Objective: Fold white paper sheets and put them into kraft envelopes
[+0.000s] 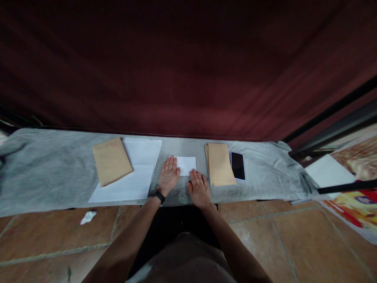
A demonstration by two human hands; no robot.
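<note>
Head view: I look down past two bare forearms (232, 239) to a desk (59, 169) draped in grey cloth.
Right grip (200, 192): released, palm down, fingers slightly spread, the foremost tip at the near right corner of the white paper (187, 165), clasping nothing.
Left grip (168, 176): also released, palm down, fingers straight and close together, lying along the paper's left end; a black wristband (159, 195) circles that wrist.
Pressure: I cannot tell how hard either hand bears down.
White paper: small, flat on the cloth, in front of me between the two sets of fingers.
Left side: large white sheets (138, 173), partly covered by a brown envelope (112, 161).
Right side: stacked brown envelopes (220, 165), then a phone (238, 165) just beside them, dark screen up.
Backdrop: a dark red curtain (182, 78) behind the desk's far edge.
</note>
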